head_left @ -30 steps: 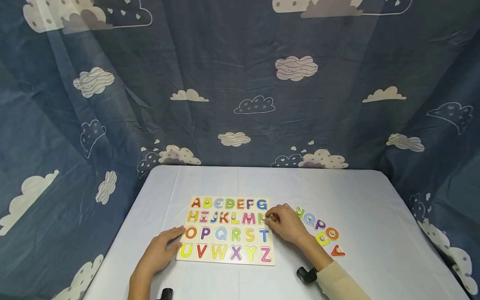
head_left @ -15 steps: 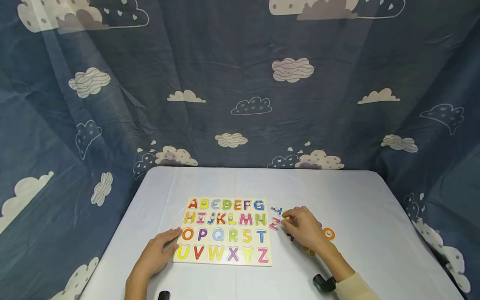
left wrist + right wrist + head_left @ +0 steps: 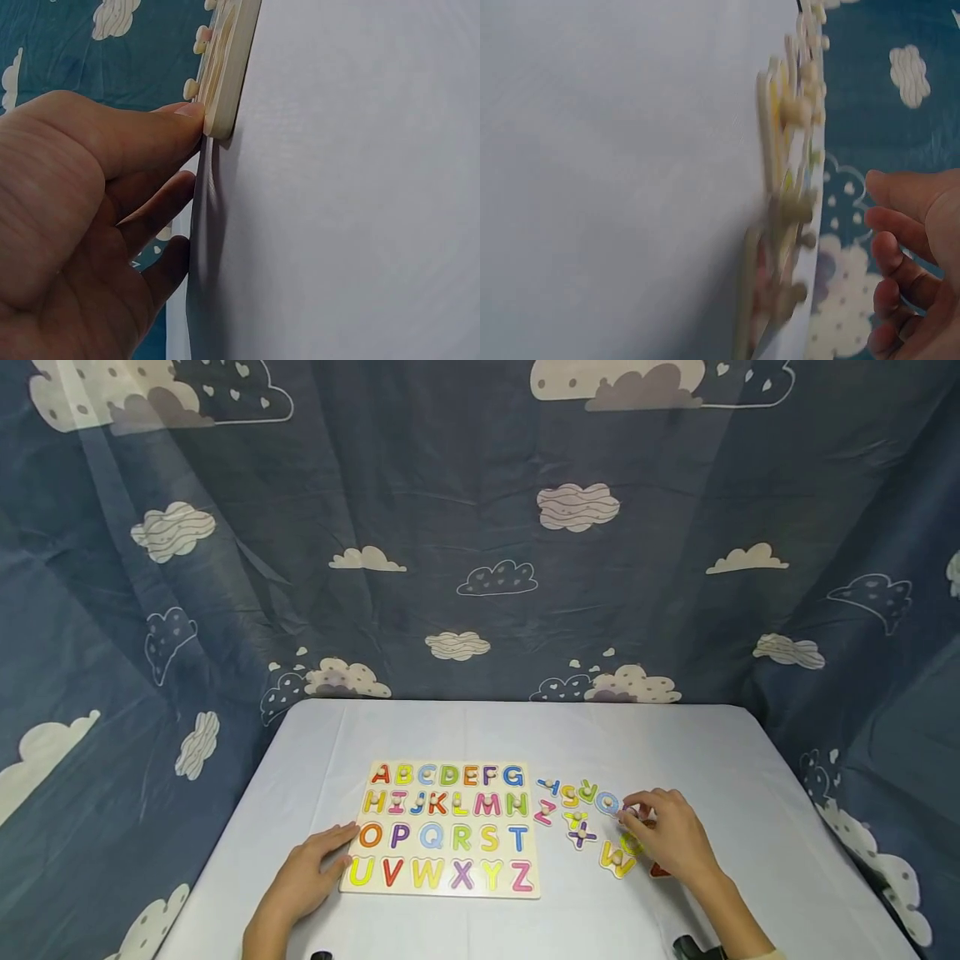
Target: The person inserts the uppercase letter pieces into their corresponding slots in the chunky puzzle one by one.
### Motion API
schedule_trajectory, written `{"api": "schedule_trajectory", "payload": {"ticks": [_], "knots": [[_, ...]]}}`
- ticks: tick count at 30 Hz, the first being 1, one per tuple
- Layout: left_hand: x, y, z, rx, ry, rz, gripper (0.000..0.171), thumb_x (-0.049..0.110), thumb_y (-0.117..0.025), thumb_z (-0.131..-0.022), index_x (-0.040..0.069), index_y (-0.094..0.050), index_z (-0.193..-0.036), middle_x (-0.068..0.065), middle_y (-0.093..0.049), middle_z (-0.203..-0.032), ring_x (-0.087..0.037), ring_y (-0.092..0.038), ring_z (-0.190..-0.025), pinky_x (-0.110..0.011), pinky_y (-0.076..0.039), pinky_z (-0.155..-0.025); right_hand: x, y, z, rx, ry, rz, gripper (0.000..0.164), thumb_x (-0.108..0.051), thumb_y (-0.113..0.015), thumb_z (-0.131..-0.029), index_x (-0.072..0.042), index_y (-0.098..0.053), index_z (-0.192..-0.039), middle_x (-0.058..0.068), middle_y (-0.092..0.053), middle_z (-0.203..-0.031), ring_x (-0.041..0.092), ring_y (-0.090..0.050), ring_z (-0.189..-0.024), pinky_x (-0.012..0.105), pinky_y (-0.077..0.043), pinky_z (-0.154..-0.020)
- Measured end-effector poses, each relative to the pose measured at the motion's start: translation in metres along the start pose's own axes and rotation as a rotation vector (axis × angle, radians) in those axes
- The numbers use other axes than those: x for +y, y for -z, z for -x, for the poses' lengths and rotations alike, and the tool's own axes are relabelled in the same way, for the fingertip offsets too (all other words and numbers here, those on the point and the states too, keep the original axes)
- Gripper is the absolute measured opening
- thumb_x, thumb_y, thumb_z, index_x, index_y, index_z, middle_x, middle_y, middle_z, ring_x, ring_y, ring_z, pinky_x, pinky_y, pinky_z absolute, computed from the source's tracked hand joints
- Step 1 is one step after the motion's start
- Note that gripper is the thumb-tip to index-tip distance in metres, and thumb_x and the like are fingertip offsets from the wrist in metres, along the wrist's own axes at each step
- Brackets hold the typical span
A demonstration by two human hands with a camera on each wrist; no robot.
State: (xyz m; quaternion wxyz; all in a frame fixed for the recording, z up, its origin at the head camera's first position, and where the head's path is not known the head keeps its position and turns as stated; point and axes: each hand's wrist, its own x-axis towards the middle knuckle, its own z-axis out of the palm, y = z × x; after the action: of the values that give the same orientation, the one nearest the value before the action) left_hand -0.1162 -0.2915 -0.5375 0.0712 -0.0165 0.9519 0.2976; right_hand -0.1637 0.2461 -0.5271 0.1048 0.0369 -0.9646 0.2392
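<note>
A wooden alphabet board [image 3: 442,894] lies on the table, with knobbed letters in its upper two rows. My left hand [image 3: 307,870] rests at the board's left edge, and the left wrist view shows its thumb against the board's corner [image 3: 226,112]. To the right of the board lie several loose knobbed letters, including a pink Z [image 3: 545,812], a blue Q [image 3: 607,802] and a yellow W [image 3: 617,860]. My right hand [image 3: 671,833] is over the right end of this group, fingertips by a purple letter, covering some pieces. In the right wrist view its loosely bent fingers [image 3: 900,262] hold nothing.
A white cloth covers the table [image 3: 420,931]. Behind and beside it hangs a dark blue curtain [image 3: 420,610] with a cloud print. Dark objects show near both wrists at the bottom edge, one of them a black piece [image 3: 697,948] by the right wrist.
My right hand has let go of the green N, which sits in the board, and has moved right across the loose letters. The left hand stays at the board's edge.
</note>
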Motion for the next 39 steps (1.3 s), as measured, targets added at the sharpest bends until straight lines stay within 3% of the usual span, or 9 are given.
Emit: {"api": "schedule_trajectory", "payload": {"ticks": [6,13,27,39], "knots": [[-0.003,0.001,0.000,0.010,0.006,-0.008,0.051,0.024,-0.070,-0.097,0.024,-0.060,-0.147,-0.010,-0.052,-0.157,-0.042,-0.044,-0.146,-0.071,-0.036,-0.113,0.023,0.007,0.010,0.007,-0.053,0.021,0.032,-0.029,-0.083,-0.086,-0.008,-0.078,-0.109,-0.003,-0.058,-0.078,0.020,-0.048,-0.081,0.029,-0.035,-0.062],[-0.003,0.001,0.000,-0.003,-0.003,0.015,0.052,0.023,-0.071,-0.097,0.023,-0.060,-0.147,-0.009,-0.052,-0.156,-0.041,-0.044,-0.146,-0.071,-0.036,-0.113,0.038,0.014,0.021,-0.047,-0.134,0.047,0.050,-0.048,-0.080,-0.087,-0.004,-0.077,-0.111,0.000,-0.058,-0.079,0.023,-0.049,-0.080,0.030,-0.035,-0.060],[-0.003,-0.001,0.000,-0.001,-0.008,0.010,0.052,0.024,-0.071,-0.097,0.023,-0.059,-0.147,-0.008,-0.053,-0.156,-0.040,-0.044,-0.147,-0.070,-0.035,-0.114,0.055,0.012,0.030,-0.077,-0.093,0.042,0.020,-0.027,-0.085,-0.083,-0.011,-0.082,-0.095,-0.003,-0.061,-0.075,0.019,-0.048,-0.076,0.030,-0.036,-0.063],[-0.004,0.000,-0.001,-0.001,-0.025,0.012,0.052,0.022,-0.070,-0.098,0.023,-0.058,-0.148,-0.007,-0.052,-0.157,-0.038,-0.044,-0.148,-0.070,-0.033,-0.116,0.049,0.007,0.021,-0.056,-0.098,0.035,0.025,-0.030,-0.084,-0.085,-0.007,-0.080,-0.094,-0.002,-0.056,-0.073,0.020,-0.046,-0.076,0.030,-0.033,-0.062]]}}
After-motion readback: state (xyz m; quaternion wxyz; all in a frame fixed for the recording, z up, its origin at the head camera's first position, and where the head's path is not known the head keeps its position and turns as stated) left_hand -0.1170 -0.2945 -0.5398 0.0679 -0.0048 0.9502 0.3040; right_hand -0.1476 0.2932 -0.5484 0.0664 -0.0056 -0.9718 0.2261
